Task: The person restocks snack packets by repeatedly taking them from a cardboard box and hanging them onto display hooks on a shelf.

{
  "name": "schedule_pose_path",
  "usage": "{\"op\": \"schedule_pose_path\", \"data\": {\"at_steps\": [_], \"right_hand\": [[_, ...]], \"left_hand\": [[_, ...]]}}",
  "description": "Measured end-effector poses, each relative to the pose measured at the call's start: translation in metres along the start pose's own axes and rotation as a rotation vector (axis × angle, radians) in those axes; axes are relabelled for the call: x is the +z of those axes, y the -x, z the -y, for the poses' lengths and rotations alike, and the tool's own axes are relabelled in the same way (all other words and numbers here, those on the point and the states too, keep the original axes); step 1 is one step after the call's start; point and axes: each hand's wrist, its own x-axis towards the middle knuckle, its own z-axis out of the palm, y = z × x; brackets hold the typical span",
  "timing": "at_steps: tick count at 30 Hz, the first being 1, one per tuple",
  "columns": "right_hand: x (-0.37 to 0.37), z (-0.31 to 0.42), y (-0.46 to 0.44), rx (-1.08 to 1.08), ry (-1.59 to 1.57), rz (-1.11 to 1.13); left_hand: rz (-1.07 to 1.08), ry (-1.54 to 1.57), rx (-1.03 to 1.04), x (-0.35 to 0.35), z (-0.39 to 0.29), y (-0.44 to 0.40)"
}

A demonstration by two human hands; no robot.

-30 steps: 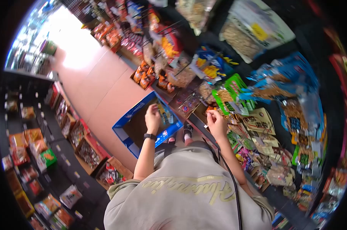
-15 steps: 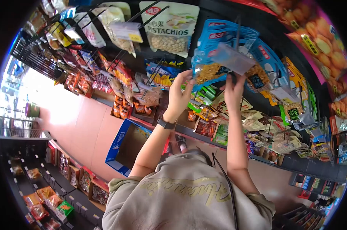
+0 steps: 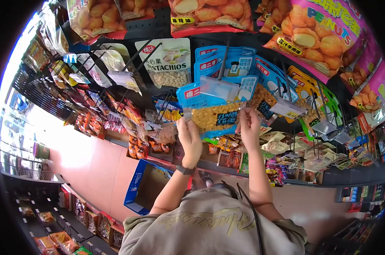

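A blue snack bag (image 3: 207, 119) with a clear window full of yellow-brown pieces is stretched between my hands in the head view. My left hand (image 3: 190, 140), a dark band on its wrist, is closed on the bag's lower left edge. The right edge is pinched by my right hand (image 3: 250, 126). In front of the bag's top hangs a clear price-tag holder (image 3: 219, 87) on a metal hook; I cannot tell whether the bag is on that hook. More blue bags (image 3: 239, 54) of the same kind hang just behind.
Pistachio bags (image 3: 169, 63) hang to the left, orange bags (image 3: 300, 80) to the right, and large pink peanut bags (image 3: 315, 32) above. Metal hooks stick out from the rack. A blue open box (image 3: 137, 185) stands on the floor below left.
Both hands have come lower, and a blue bag is now held flat between them, its front facing me. The view has tilted up, showing more of the peanut bags above.
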Motion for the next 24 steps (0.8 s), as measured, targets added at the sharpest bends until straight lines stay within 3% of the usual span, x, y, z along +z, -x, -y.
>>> {"op": "schedule_pose_path", "data": {"at_steps": [2, 5, 8, 16, 19, 21, 24], "right_hand": [[-0.001, 0.003, 0.010, -0.012, -0.044, 0.044], [-0.002, 0.020, 0.023, 0.052, -0.002, 0.049], [-0.001, 0.026, 0.036, 0.147, 0.028, 0.089], [0.003, 0.007, 0.047, 0.483, 0.026, 0.505], [0.018, 0.001, 0.054, 0.519, 0.129, 0.718], [0.039, -0.001, 0.059, 0.435, 0.000, 0.638], [0.067, -0.009, 0.055, 0.273, 0.145, 0.734]], "left_hand": [[-0.072, -0.043, 0.056, -0.005, 0.004, 0.009], [0.001, 0.182, -0.118, -0.016, -0.026, 0.021], [-0.016, 0.148, -0.098, -0.025, -0.024, 0.029], [0.053, 0.162, -0.314, -0.075, 0.017, 0.045], [0.082, 0.130, -0.359, -0.118, 0.027, 0.055], [0.093, 0.044, -0.393, -0.150, 0.032, 0.061], [0.080, -0.168, -0.365, -0.203, 0.026, 0.065]]}}
